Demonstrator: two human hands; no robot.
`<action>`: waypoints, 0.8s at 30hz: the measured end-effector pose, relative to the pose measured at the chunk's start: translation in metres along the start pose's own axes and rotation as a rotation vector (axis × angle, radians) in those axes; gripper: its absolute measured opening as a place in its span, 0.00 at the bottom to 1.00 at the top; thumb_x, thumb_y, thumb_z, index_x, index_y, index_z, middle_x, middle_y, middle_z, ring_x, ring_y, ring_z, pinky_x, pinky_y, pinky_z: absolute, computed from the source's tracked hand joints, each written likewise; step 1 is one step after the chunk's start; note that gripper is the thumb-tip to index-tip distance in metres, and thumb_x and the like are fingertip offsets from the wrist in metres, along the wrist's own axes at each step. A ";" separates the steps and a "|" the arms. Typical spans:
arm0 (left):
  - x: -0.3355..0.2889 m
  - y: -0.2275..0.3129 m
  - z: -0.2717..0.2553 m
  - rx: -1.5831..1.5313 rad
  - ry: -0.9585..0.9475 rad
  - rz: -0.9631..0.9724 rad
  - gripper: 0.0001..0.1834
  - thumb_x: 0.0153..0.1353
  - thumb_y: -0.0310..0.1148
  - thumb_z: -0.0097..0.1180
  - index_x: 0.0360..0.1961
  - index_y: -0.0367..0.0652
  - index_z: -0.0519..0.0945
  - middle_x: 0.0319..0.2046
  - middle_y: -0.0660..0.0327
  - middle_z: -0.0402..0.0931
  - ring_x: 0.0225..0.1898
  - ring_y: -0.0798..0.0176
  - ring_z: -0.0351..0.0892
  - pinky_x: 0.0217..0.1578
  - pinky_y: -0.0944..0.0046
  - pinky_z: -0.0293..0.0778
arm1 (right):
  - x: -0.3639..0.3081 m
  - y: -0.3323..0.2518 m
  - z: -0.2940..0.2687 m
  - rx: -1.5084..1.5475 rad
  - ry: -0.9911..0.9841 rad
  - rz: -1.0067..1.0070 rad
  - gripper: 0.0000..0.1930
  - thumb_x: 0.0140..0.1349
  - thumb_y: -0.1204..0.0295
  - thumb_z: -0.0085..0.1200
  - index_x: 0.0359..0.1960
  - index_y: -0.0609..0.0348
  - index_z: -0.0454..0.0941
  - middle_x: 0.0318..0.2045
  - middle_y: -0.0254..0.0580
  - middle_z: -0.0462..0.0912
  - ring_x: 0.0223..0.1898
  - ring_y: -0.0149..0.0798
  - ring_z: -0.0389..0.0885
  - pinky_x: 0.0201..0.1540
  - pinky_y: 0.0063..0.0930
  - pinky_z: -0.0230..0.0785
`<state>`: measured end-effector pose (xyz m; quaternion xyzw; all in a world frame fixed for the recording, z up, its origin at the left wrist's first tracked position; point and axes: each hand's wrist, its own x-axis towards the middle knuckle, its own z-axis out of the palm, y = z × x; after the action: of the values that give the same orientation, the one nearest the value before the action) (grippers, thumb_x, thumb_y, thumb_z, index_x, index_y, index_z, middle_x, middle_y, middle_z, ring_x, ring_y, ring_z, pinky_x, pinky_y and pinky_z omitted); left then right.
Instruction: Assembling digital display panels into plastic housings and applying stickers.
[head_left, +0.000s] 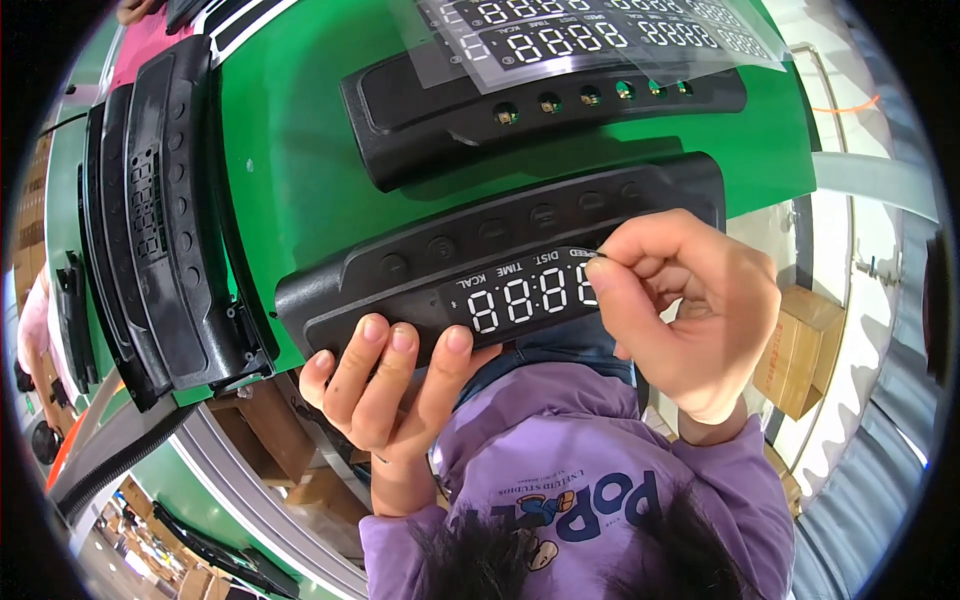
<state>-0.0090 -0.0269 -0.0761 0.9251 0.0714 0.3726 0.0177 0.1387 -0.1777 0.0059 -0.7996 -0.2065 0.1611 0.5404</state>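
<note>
A long black console housing [345,285] with a row of round buttons lies across the near side of the green table. A dark display film [540,293] with white digit outlines lies in its front window. My left hand [395,370] grips the near edge of the housing, fingertips resting on its face left of the film. At the film's right end, my right hand [690,300] pinches its edge between thumb and forefinger. That hand covers the film's right part.
Behind it lies another black housing [410,110] with several open button holes. Clear sheets of printed display films [590,40] overlap its top. Several black housings [175,250] stand side by side along the left of the green table [270,150]. A cardboard box [805,350] sits beyond the right edge.
</note>
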 end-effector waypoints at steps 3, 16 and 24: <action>0.000 -0.001 0.000 -0.006 0.003 0.010 0.21 0.54 0.53 0.66 0.49 0.70 0.80 0.46 0.71 0.69 0.51 0.65 0.72 0.63 0.54 0.56 | -0.001 0.004 0.002 -0.015 0.028 -0.041 0.04 0.51 0.84 0.61 0.27 0.64 0.79 0.19 0.36 0.79 0.18 0.23 0.77 0.20 0.16 0.67; 0.004 0.001 -0.002 -0.062 -0.003 -0.033 0.22 0.48 0.50 0.72 0.46 0.67 0.82 0.45 0.70 0.71 0.51 0.63 0.74 0.62 0.54 0.58 | 0.014 0.004 -0.009 -0.535 0.052 -0.229 0.15 0.42 0.75 0.74 0.24 0.59 0.74 0.11 0.24 0.61 0.14 0.18 0.54 0.16 0.17 0.44; 0.017 0.000 0.001 -0.110 0.019 -0.023 0.22 0.44 0.46 0.75 0.43 0.62 0.84 0.45 0.69 0.74 0.49 0.61 0.76 0.55 0.53 0.62 | 0.020 0.003 -0.014 -0.473 0.118 -0.350 0.21 0.36 0.68 0.76 0.26 0.58 0.73 0.14 0.27 0.58 0.16 0.23 0.56 0.18 0.22 0.48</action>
<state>0.0040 -0.0246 -0.0646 0.9181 0.0615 0.3848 0.0723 0.1635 -0.1799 0.0072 -0.8636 -0.3411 -0.0340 0.3698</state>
